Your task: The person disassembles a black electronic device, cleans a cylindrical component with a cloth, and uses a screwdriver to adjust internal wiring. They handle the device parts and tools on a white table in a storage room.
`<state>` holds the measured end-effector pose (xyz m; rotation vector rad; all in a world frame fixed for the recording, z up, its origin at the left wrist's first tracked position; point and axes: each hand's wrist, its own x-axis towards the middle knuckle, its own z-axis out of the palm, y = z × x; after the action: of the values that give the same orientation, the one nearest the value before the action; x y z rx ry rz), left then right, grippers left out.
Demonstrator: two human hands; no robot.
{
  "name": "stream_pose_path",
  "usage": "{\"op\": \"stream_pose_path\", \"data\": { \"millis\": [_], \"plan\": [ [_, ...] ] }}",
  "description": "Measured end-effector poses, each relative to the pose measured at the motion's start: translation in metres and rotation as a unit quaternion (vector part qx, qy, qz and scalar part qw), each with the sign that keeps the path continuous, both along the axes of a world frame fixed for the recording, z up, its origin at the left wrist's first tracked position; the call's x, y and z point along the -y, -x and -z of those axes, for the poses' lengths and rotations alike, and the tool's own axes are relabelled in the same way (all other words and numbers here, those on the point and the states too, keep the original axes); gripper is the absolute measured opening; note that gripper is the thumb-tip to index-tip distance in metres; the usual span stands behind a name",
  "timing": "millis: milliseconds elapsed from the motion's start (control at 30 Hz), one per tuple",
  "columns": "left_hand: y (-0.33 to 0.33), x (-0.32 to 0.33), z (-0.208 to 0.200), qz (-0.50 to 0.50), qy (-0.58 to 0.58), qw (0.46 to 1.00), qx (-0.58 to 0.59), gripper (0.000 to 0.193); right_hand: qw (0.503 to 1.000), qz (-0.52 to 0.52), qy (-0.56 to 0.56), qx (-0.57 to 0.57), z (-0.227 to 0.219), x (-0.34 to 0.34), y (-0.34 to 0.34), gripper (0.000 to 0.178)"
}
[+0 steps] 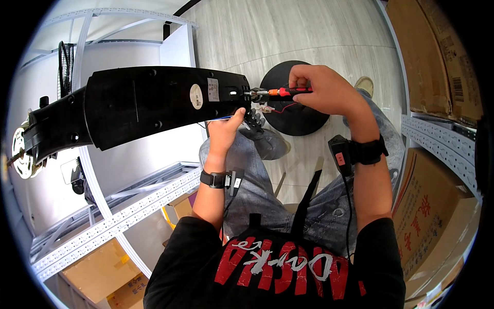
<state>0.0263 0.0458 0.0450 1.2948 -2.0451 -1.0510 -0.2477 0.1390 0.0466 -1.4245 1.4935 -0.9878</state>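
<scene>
Here, your right hand (330, 91) grips the red screwdriver (289, 91), its tip at the end of the black case (167, 100), whose near edge your left hand (224, 133) holds.

Free room ahead — black housing (167, 100) leftward, cartons (419, 59) rightward.

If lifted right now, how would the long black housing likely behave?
The long black housing is probably stiff: its shell shows no sag. With the left hand near one end, it may tip lengthwise.
</scene>
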Motion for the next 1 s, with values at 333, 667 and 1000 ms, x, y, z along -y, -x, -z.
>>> {"op": "stream_pose_path", "data": {
  "millis": [333,667,1000],
  "plan": [
    [-0.002,-0.001,0.001,-0.006,-0.018,1.0,-0.003,0.022,0.997,0.02,0.044,-0.068,-0.008,-0.002,-0.005,0.016],
    [0.002,0.0,-0.007,0.003,-0.038,0.999,0.013,0.018,0.989,0.06,0.076,-0.115,-0.011,0.001,-0.012,0.012],
    [0.004,0.0,-0.003,0.018,0.017,0.999,-0.032,0.016,0.995,0.037,0.066,-0.07,-0.018,-0.003,-0.014,0.013]
  ]
}}
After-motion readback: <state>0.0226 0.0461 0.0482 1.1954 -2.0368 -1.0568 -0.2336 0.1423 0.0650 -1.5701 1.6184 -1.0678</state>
